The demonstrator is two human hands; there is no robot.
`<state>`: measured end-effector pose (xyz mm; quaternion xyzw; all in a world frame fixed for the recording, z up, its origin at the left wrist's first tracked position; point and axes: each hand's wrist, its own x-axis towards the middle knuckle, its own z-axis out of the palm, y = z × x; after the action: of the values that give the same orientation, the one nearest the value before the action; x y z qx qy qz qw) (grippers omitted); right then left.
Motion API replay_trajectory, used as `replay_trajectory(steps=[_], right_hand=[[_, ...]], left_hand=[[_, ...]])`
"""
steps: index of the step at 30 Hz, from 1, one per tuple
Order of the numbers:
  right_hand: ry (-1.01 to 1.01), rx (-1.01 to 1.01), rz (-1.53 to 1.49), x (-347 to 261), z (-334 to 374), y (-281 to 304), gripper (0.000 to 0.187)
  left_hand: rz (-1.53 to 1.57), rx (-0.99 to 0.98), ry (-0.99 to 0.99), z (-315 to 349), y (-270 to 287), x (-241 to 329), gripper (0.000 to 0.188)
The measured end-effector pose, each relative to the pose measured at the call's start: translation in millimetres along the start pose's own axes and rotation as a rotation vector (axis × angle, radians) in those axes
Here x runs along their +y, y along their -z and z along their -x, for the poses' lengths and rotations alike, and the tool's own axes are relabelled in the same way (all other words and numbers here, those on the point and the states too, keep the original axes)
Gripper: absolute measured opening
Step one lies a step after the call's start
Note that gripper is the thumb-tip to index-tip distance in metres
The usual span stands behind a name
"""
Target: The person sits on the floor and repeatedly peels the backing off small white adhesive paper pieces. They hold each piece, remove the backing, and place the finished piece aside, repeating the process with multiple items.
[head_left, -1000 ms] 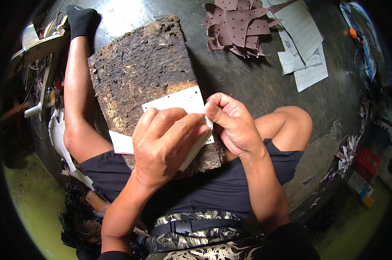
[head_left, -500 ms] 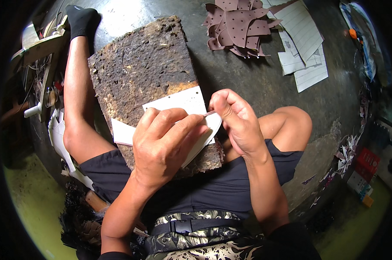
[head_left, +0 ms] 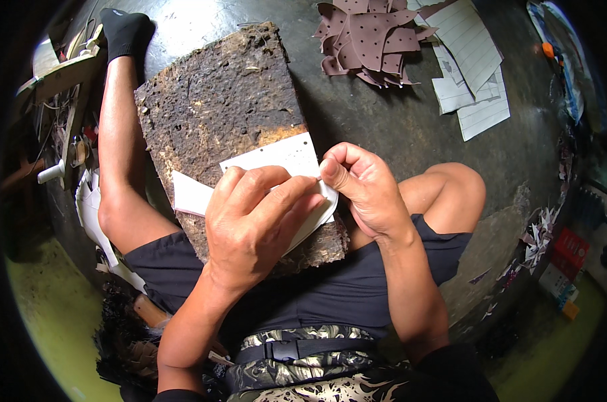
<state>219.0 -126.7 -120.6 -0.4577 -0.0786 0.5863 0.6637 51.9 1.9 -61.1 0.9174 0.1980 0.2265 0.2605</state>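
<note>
My left hand (head_left: 250, 218) is closed over a white piece with a curved edge (head_left: 321, 216), its fingertips pressing near that edge. Right beside those fingertips, my right hand (head_left: 367, 191) makes a pinch with thumb and bent forefinger; whatever lies between them is hidden. Under the hands is a rough, dark, pitted block (head_left: 216, 100), set slantwise between my legs. On its near part lie a white sheet with small dark holes (head_left: 276, 153) and, left of my left hand, a white pointed piece (head_left: 191, 194).
Beyond the block to the right, a pile of brown-mauve cut pieces with holes (head_left: 370, 43) lies on the floor, beside lined white paper sheets (head_left: 481, 120). A wooden stand with clutter (head_left: 65, 77) is at far left. White scraps (head_left: 538, 234) and a red box (head_left: 569, 251) lie at right.
My right hand has shifted slightly left, closer to the left fingertips. A thin brownish strip stretched between the two hands earlier no longer shows. The left hand has stayed nearly still.
</note>
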Motion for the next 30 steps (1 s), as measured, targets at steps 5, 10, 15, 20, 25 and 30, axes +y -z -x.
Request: replay_trajectory(steps=[5, 10, 15, 20, 25, 30], right_hand=[[-0.014, 0.043, 0.041, 1.1, -0.4, 2.7, 0.032], [-0.006, 0.049, 0.055, 5.4, -1.0, 7.6, 0.031], [0.000, 0.076, 0.165, 6.1, -4.5, 14.5, 0.029], [-0.005, 0.073, 0.108, -6.9, 2.3, 8.6, 0.023], [0.092, 0.059, 0.276, -3.9, 3.3, -5.0, 0.027], [0.032, 0.042, 0.103, 2.2, -0.2, -2.9, 0.028]], left_hand=[[-0.001, -0.001, 0.004, -0.1, 0.0, 0.9, 0.028], [-0.022, 0.004, 0.008, -1.2, -0.1, 1.9, 0.027], [-0.029, 0.004, 0.014, -2.1, 0.2, 2.4, 0.027], [-0.030, 0.005, 0.009, -2.2, 1.0, 1.8, 0.027], [-0.035, -0.014, 0.027, -3.4, 2.3, 2.8, 0.027], [-0.004, -0.098, 0.091, -4.6, 11.3, -1.0, 0.032]])
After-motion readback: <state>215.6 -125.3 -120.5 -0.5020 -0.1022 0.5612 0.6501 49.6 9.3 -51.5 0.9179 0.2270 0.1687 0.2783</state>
